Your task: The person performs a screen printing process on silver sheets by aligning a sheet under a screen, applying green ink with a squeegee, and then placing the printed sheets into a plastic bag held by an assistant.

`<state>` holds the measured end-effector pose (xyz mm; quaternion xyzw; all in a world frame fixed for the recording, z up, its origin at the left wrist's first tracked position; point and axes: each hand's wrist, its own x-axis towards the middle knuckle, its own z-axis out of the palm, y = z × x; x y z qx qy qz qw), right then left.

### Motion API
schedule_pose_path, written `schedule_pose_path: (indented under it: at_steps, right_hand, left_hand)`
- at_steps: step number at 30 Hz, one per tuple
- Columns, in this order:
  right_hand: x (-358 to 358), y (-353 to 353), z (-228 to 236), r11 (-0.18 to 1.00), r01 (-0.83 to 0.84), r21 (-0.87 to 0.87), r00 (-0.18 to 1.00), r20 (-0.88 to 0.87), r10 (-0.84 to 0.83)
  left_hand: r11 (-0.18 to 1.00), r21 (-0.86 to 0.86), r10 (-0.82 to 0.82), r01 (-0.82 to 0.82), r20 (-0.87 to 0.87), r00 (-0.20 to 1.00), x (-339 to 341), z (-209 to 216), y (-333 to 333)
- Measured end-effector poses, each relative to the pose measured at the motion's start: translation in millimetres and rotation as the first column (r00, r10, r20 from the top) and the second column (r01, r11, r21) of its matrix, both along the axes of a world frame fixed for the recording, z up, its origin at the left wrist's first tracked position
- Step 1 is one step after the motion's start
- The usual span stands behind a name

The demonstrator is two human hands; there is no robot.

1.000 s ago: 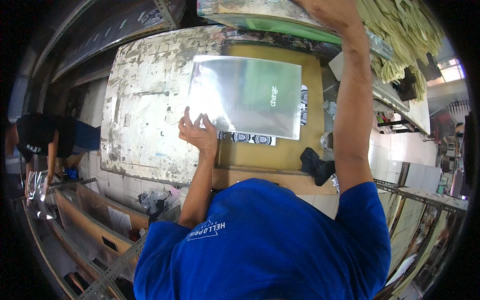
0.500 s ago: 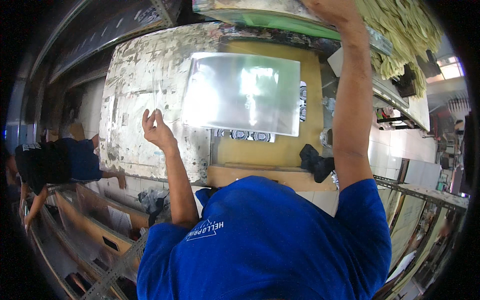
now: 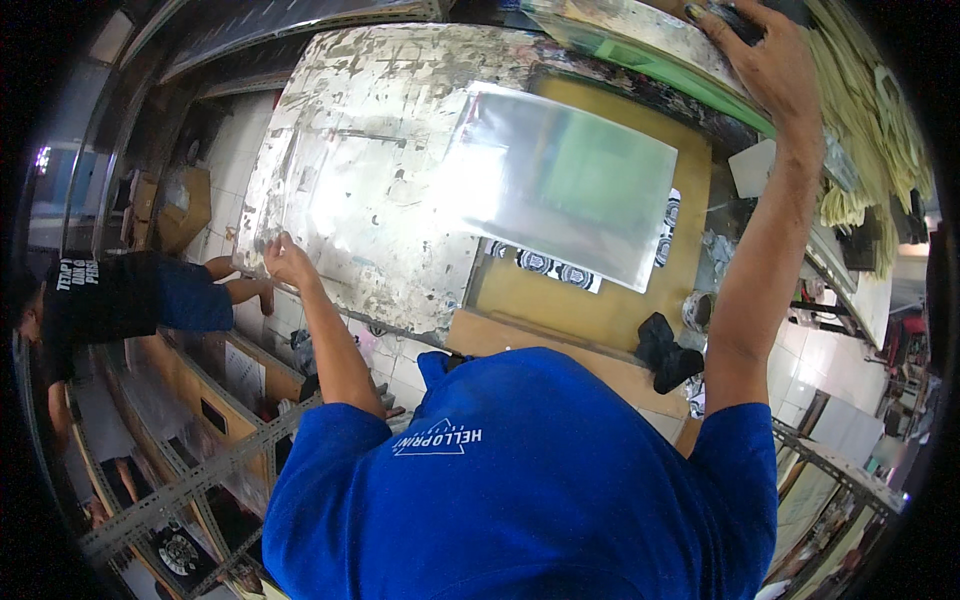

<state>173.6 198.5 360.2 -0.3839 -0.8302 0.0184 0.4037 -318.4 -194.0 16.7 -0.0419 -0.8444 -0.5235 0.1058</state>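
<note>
My left hand (image 3: pixel 287 262) is at the left edge of the paint-stained white table (image 3: pixel 390 290), fingers pinched on a clear plastic sheet (image 3: pixel 325 205) that shows mostly as glare. Up at the far right, my right hand (image 3: pixel 775 75) is closed around a small black object (image 3: pixel 738 22), its kind hidden by the fingers, above a ledge with a green strip (image 3: pixel 640 75). Between my arms a shiny clear sheet (image 3: pixel 590 190) lies partly over a yellow panel (image 3: pixel 520 300). Black-and-white round prints (image 3: pixel 570 275) stick out from under its edges.
A crumpled black cloth (image 3: pixel 665 355) lies at the yellow panel's near right corner. Pale yellow strips (image 3: pixel 865 150) hang at the far right. On the left, a person in a black shirt (image 3: pixel 100 310) bends beside wooden-sided racks (image 3: pixel 190 385). A metal shelf rail (image 3: pixel 190 510) runs below them.
My left hand has moved left and down to the table's edge with the clear sheet. My right hand has shifted right, and the black object in it now shows. The whole view has turned.
</note>
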Motion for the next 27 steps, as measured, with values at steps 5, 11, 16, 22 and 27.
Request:
schedule_pose_path:
  at_steps: [5,11,16,22,27]
  right_hand:
    - [26,31,-12,0.999,0.031,-0.041,0.984,0.175,-0.024]
    - [33,-9,-39,0.999,0.026,0.035,0.982,0.184,-0.032]
    - [35,-65,-83,0.995,-0.033,0.097,0.983,0.182,0.015]
    - [44,-116,-138,0.996,-0.039,0.078,0.971,0.237,0.02]
    - [47,-128,-176,0.972,-0.029,-0.234,0.994,0.096,0.053]
  left_hand:
    - [0.885,-0.355,0.218,-0.301,-0.257,0.942,-3,20,25]
    - [0.874,0.098,-0.444,0.476,-0.237,0.864,156,99,158]
    - [0.27,0.558,-0.896,0.785,-0.154,0.417,293,115,198]
    - [0.269,0.776,-0.927,0.57,0.048,0.372,344,113,185]
    - [0.335,0.543,-0.934,0.77,0.088,0.345,328,49,151]
